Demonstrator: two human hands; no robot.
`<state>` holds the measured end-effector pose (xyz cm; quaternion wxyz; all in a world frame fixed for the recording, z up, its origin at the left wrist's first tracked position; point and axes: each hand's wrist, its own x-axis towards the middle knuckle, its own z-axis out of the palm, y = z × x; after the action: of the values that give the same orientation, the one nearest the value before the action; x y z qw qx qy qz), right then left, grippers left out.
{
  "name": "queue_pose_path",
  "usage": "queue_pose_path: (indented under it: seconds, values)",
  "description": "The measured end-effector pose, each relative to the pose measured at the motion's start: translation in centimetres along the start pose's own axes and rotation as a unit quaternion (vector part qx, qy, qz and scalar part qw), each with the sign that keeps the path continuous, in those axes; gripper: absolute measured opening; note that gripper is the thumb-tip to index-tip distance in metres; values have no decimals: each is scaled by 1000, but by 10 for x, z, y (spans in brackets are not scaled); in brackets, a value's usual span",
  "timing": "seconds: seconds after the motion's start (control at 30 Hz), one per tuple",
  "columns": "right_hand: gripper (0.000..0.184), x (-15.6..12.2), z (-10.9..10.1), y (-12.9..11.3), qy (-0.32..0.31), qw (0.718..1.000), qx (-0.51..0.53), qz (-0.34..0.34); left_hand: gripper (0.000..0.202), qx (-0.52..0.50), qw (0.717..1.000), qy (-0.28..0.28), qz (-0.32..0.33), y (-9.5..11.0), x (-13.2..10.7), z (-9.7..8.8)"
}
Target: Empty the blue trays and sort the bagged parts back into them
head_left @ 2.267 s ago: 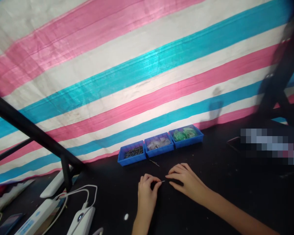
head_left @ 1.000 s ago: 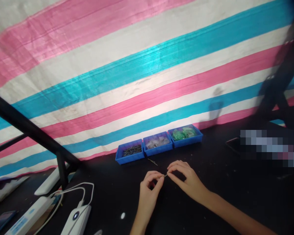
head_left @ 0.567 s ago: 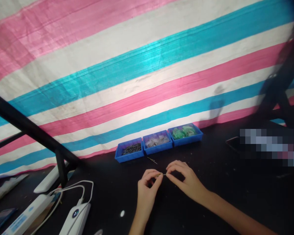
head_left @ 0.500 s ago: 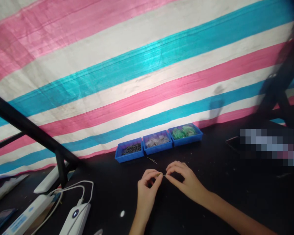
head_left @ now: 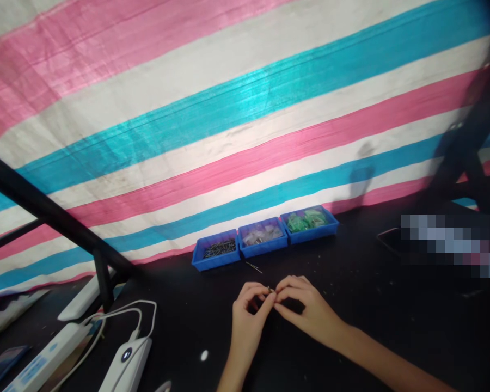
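Note:
My left hand (head_left: 245, 316) pinches a small thin metal piece (head_left: 270, 290) between thumb and fingertips. Closing on it from the other side, the fingertips of my right hand (head_left: 314, 310) meet those of the left; they cover most of the piece, so its exact kind cannot be made out. Just beyond the hands, a thin metal rod (head_left: 253, 267) lies on the black table (head_left: 375, 294). Behind it stand three blue bins in a row: one with dark, slender metal pieces (head_left: 220, 248), one with clear plastic bags (head_left: 262, 235), one with green bags (head_left: 306, 220).
To the left lie a white power bank (head_left: 124, 367) with cables, a white power strip (head_left: 44, 359) and a dark phone (head_left: 4, 366). A black frame bar (head_left: 53, 212) slants there. Striped sheeting (head_left: 228, 136) hangs behind. A dark flat object (head_left: 387, 237) lies at right.
The two hands have come closer together, fingertips now meeting where a thin length of the piece showed between them. The left hand shifted slightly right. The bins and rod stayed put.

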<state>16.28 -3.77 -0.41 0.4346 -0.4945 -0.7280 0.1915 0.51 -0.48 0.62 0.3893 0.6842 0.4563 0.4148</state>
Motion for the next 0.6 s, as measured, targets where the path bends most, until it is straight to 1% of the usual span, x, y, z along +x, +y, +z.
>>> queue_pose_path:
  seconds: [0.17, 0.27, 0.4, 0.47, 0.6]
  values:
    - [10, 2, -3, 2, 19, 1000, -15, 1, 21, 2, 1000, 5, -3, 4, 0, -2]
    - [10, 4, -7, 4, 38, 999, -12, 0, 18, 10, 1000, 6, -1, 6, -1, -3]
    - [10, 6, -13, 5, 57, 998, 0, -1, 14, 46, 999, -12, 15, 7, -2, -5]
    - [11, 6, -15, 5, 65, 998, 1, 1, 15, 60, 998, -18, 21, 8, -3, -7]
    - [12, 8, -14, 8, 77, 997, -1, 9, 21, 70, 997, 9, 28, 10, -4, -11]
